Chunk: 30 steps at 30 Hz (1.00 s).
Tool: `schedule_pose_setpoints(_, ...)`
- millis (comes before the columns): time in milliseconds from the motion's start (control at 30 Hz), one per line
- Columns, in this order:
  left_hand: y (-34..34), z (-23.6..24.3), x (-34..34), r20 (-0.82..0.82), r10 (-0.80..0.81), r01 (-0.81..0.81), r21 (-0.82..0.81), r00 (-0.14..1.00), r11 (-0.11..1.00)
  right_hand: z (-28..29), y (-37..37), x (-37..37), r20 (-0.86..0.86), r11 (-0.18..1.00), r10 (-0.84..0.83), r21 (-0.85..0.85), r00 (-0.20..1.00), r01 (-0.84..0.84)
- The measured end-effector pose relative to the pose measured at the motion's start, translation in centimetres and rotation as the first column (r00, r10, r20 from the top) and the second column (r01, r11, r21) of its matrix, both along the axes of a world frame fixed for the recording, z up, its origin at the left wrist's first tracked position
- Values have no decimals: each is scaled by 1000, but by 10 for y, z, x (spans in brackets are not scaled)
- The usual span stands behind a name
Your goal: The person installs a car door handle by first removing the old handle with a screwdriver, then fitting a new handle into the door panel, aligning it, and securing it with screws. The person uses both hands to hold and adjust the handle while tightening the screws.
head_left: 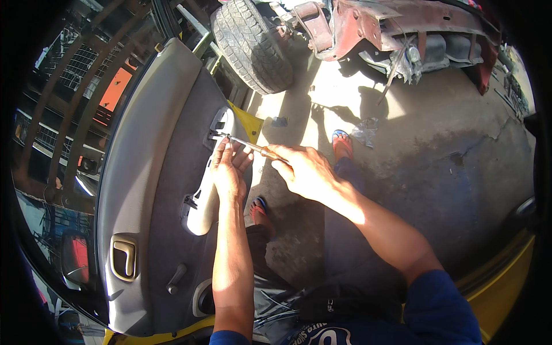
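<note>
My right hand (305,172) grips the wooden-looking handle of a screwdriver (246,142), whose shaft angles up-left to the upper end of a pale armrest (201,213) on the grey door panel (169,149). My left hand (229,169) is just below the screwdriver tip, against the armrest, thumb and forefinger closed on something too small to make out, the other fingers loosely curled. A bronze-toned inner door handle (123,256) and a window crank (175,278) sit lower on the panel.
A tire (250,46) and a damaged red vehicle body section (374,23) lie ahead. My sandalled feet stand on the stained concrete floor (448,132). The door window (63,132) is at left, with a side mirror beyond. Yellow bodywork (500,287) is at lower right.
</note>
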<state>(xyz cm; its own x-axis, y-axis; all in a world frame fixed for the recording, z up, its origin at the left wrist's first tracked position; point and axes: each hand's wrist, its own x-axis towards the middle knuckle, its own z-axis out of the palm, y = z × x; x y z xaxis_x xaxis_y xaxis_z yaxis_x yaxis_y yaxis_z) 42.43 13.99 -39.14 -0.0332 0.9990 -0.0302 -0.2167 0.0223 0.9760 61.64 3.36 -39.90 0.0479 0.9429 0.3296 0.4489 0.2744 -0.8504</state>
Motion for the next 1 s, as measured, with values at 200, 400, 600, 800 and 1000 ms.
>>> schedule_pose_setpoints(200, 0, -1, -3, -37, -48, 47, -27, 998, 999, -7, 22, -3, 17, 997, 3, 78, 1000, -4)
schedule_pose_setpoints(400, 2, -2, 3, 22, -128, 129, -46, 992, 991, 1, 56, -2, 86, 993, 120, -11, 989, -119)
schedule_pose_setpoints(600, 13, -9, 5, 41, -100, 103, -56, 994, 993, 10, 80, -3, 211, 990, 128, 28, 969, -136)
schedule_pose_setpoints(800, 23, -15, 1, 116, -115, 120, -35, 987, 992, 18, 93, -9, 256, 982, 185, -4, 949, -190)
schedule_pose_setpoints(1000, 27, -14, -2, 144, -115, 123, -49, 983, 991, 23, 102, -14, 302, 979, 190, 9, 934, -203)
